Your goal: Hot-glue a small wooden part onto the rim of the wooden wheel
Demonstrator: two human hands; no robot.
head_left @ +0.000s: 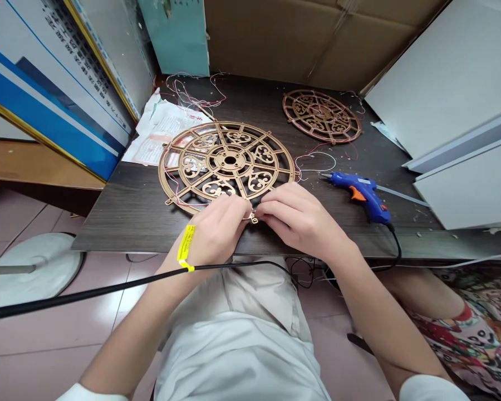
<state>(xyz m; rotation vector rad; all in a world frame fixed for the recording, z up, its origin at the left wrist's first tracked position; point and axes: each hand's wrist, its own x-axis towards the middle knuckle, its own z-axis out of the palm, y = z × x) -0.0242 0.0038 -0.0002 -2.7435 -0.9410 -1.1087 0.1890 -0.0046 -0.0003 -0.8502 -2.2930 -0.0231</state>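
A round, openwork wooden wheel (220,162) with scroll cutouts, spokes and small rim tabs lies on the dark table. Thin red and white wires (192,205) run along its near-left rim toward my fingers. My left hand (217,225) is closed in a pinch at the near edge, just left of a small rim tab (254,219). On the tab's other side, my right hand (304,220) is also pinched, its fingertips close to the left ones. A thin wire shows between them; the fingers hide exactly how each grips it. A yellow label (186,243) is around my left wrist.
A blue glue gun (359,188) with a glue stick lies at right. Behind it rests a second wooden wheel (317,110) with wires. Loose wires (187,97) and printed paper (150,142) lie back left. A black cable (108,289) crosses under my left hand. Another person's leg (430,287) is at right.
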